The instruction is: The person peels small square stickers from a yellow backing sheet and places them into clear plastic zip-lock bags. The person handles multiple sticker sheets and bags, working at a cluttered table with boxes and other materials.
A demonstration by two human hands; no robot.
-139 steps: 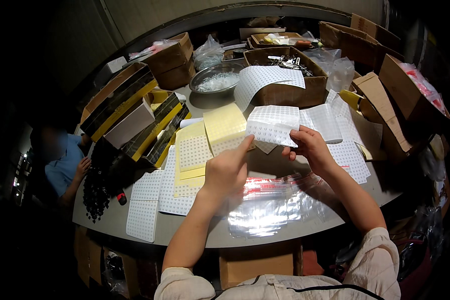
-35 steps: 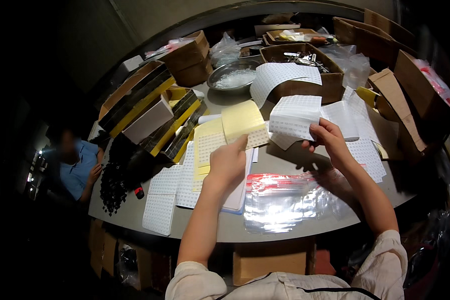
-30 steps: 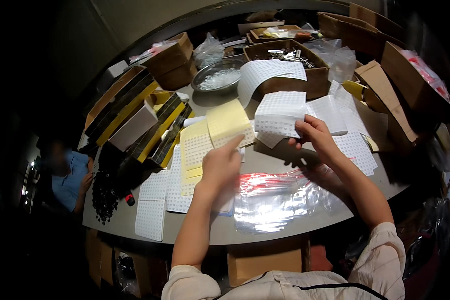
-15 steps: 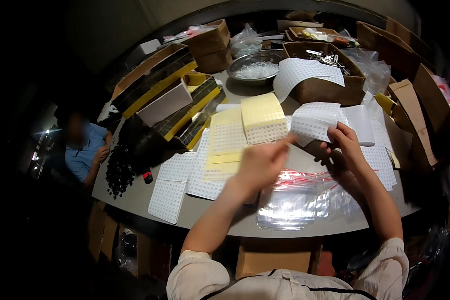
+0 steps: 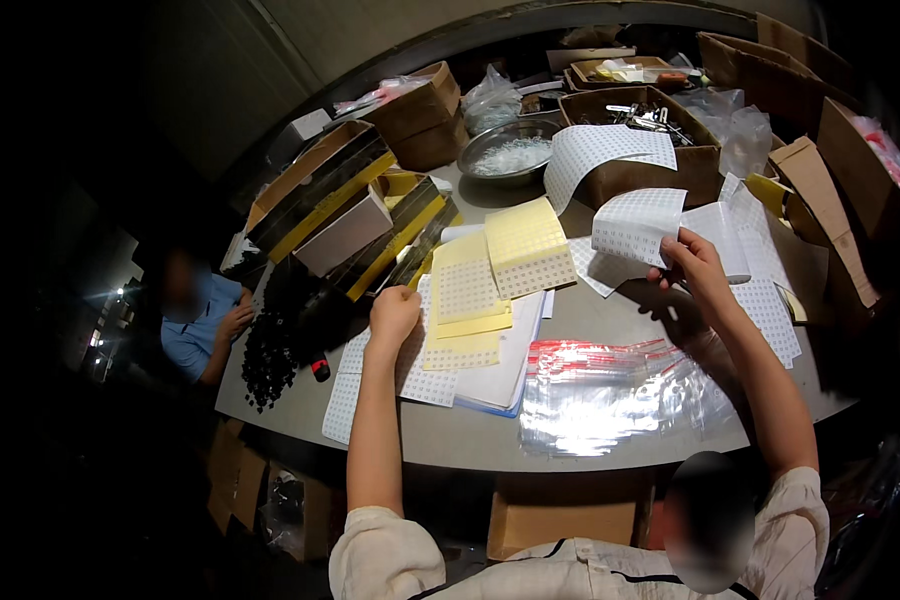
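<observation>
My right hand (image 5: 694, 270) pinches the lower right corner of a white label sheet (image 5: 635, 228), which curls up off the table. Out to the left, my left hand (image 5: 395, 320) is closed just above white printed sheets; whatever is between its fingertips is too small or hidden to see. Beside it lie yellow label sheets (image 5: 465, 290), and one more yellow sheet (image 5: 532, 245) bends upward at its far end. Under them, white paper (image 5: 500, 376) rests on a blue-edged folder or pad. Clear zip bags (image 5: 580, 405) with red strips are spread between my forearms.
Small black pieces (image 5: 268, 350) lie heaped at the left, near a red-and-black object (image 5: 320, 368). Behind stand black-and-yellow boxes (image 5: 320, 200), a metal bowl (image 5: 510, 150) of clear pieces, and a carton (image 5: 660, 175) of metal parts. A person in blue (image 5: 200, 320) is at far left.
My left hand has swung left, from near the raised white sheet to beyond the yellow sheets. My right hand keeps hold of the white label sheet. The view has shifted slightly.
</observation>
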